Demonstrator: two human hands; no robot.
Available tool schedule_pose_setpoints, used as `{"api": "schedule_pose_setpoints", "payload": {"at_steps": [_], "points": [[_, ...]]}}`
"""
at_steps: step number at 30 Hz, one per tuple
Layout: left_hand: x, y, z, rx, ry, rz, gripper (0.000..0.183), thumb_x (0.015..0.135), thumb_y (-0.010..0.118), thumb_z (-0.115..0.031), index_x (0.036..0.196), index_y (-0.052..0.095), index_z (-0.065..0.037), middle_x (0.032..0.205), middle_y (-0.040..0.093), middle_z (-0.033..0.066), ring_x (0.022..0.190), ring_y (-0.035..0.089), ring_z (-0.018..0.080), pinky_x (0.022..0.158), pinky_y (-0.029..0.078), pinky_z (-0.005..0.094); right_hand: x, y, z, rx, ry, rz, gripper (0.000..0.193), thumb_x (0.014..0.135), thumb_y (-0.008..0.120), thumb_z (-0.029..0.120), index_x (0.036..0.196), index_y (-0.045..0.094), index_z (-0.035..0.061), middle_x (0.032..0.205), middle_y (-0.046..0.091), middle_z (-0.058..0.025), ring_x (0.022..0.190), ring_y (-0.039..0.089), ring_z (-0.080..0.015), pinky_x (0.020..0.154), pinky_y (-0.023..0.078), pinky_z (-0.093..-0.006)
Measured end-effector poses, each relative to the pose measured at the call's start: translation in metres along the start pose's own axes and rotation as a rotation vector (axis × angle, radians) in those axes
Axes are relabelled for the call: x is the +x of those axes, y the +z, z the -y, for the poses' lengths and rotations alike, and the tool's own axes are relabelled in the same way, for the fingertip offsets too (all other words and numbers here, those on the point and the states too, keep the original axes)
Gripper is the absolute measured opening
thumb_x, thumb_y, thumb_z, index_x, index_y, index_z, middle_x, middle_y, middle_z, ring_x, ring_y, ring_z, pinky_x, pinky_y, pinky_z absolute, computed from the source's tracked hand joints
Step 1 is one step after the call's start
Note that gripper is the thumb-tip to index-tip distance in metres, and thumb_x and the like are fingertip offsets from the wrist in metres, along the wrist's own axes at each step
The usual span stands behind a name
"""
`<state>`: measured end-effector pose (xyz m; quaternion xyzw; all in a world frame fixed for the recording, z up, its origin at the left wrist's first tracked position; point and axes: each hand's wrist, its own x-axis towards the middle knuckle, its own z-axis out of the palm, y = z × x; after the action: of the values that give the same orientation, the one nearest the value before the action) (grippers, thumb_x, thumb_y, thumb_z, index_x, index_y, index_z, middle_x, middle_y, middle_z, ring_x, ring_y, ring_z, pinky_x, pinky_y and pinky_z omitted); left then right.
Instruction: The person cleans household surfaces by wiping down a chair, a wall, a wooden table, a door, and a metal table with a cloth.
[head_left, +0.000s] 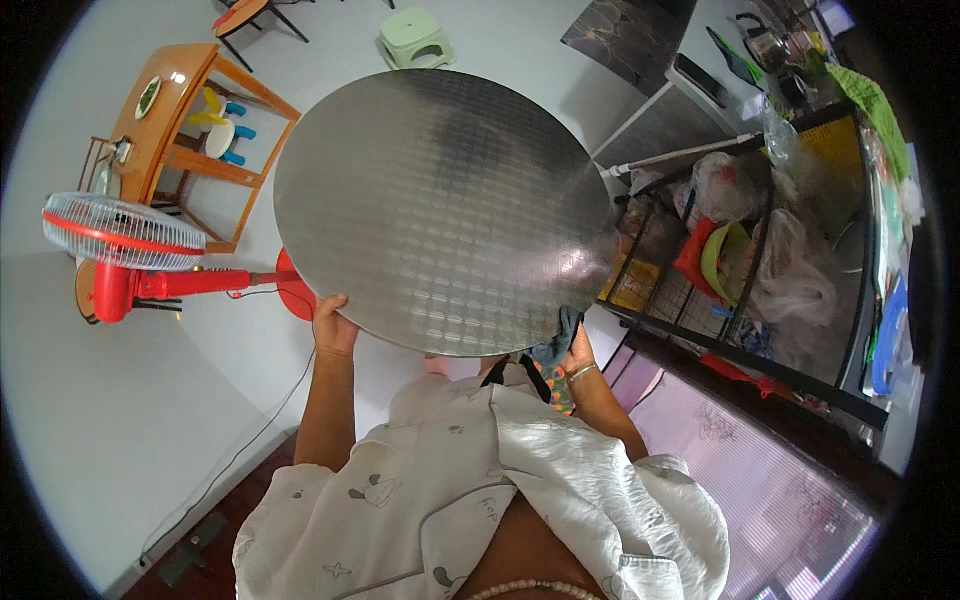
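Note:
A large round metal tray [445,205] with a fine embossed pattern fills the middle of the view, held up in front of me. My left hand [333,325] grips its lower left rim. My right hand [575,350] is at the lower right rim and holds a dark blue-grey cloth [560,338] against the tray's edge. A bracelet sits on my right wrist. My white patterned shirt shows below.
A red standing fan [125,240] is at left with its cable trailing over the pale floor. A wooden table [170,110], a green stool [415,40] and a black wire shelf [760,270] holding bags and containers stand around. A pink patterned surface lies at lower right.

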<state>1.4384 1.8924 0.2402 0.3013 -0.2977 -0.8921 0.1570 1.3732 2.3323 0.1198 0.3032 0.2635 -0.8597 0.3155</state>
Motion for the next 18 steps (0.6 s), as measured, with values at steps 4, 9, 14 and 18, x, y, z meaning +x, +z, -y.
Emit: {"api": "schedule_pose_setpoints", "payload": {"at_steps": [4, 9, 14, 18], "points": [[-0.022, -0.038, 0.007, 0.067, 0.005, -0.076, 0.06, 0.084, 0.058, 0.002, 0.14, 0.043, -0.014, 0.13, 0.054, 0.0106, 0.119, 0.054, 0.0297, 0.103, 0.046, 0.0491, 0.001, -0.013, -0.013, -0.062, 0.01, -0.034, 0.052, 0.092, 0.061, 0.049, 0.126, 0.06, 0.0102, 0.13, 0.061, -0.0071, 0.12, 0.056, -0.0277, 0.108, 0.042, -0.0445], [-0.047, -0.086, 0.013, 0.066, -0.067, -0.169, 0.051, 0.094, 0.062, -0.014, 0.14, 0.042, -0.011, 0.133, 0.053, 0.0108, 0.121, 0.053, 0.0286, 0.101, 0.047, 0.047, -0.013, -0.024, -0.054, -0.17, 0.037, -0.148, 0.042, 0.096, 0.054, 0.052, 0.118, 0.064, 0.018, 0.114, 0.067, -0.0019, 0.102, 0.062, -0.0221, 0.094, 0.05, -0.0445], [-0.074, -0.122, 0.027, 0.06, -0.089, -0.478, 0.056, 0.094, 0.065, -0.026, 0.141, 0.04, -0.008, 0.136, 0.051, 0.012, 0.123, 0.051, 0.0299, 0.099, 0.048, 0.0469, -0.041, -0.021, -0.136, -0.145, 0.133, -0.137, 0.029, 0.096, 0.057, 0.046, 0.103, 0.064, 0.0194, 0.097, 0.068, -0.0017, 0.087, 0.065, -0.0209, 0.085, 0.054, -0.0449], [-0.078, -0.158, 0.046, -0.012, -0.173, -0.452, 0.054, 0.093, 0.067, -0.023, 0.136, 0.039, -0.009, 0.133, 0.052, 0.0122, 0.12, 0.054, 0.0308, 0.099, 0.05, 0.0471, -0.061, -0.015, -0.18, -0.249, 0.172, -0.039, 0.034, 0.098, 0.056, 0.04, 0.114, 0.061, 0.011, 0.113, 0.066, -0.0075, 0.106, 0.063, -0.0248, 0.099, 0.05, -0.0467]]}}
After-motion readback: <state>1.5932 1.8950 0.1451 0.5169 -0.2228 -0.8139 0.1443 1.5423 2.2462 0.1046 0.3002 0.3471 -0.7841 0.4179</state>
